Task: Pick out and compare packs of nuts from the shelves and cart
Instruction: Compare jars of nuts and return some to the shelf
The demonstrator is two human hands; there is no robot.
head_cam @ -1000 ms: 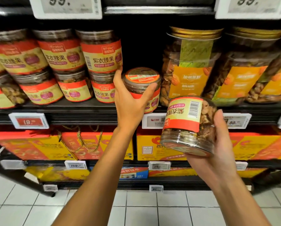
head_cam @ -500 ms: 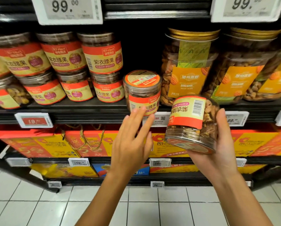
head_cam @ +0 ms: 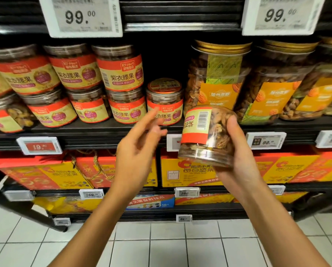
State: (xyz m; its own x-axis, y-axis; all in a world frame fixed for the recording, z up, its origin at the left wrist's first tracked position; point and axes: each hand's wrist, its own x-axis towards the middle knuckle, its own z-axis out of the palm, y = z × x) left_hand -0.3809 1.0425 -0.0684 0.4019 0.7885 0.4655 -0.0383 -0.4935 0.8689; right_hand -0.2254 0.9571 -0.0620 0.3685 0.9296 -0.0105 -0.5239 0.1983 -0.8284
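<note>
In front of the nut shelf, the right hand (head_cam: 236, 157) grips a clear plastic cashew jar (head_cam: 205, 135) from below and behind, thumb curled up one side and fingers round the other. The jar is tipped and its label is upside down, so the barcode faces the camera. The left hand (head_cam: 138, 149) holds nothing: its fingers are loosely spread and motion-blurred, hovering just below and in front of a lone matching jar (head_cam: 165, 105) that stands upright at the front edge of the shelf (head_cam: 103, 132).

By its look the held jar is rigid, thin-walled and smooth, and packed with nuts, so probably fairly heavy for its size and apt to slip if pinched by the glossy label alone. A wrap round the middle of the wall, as the right hand has it, seems the safest hold. A drop might crack the plastic.

Left of the lone jar, stacked cashew jars (head_cam: 122, 74) sit two high and touch one another, so pulling a lower one could topple the one above. To its right stand large gold-lidded almond jars (head_cam: 217, 79), near but apart. Big price tags (head_cam: 80, 16) hang above, and red-and-yellow gift boxes (head_cam: 45, 174) fill the shelf beneath. No cart shows
</note>
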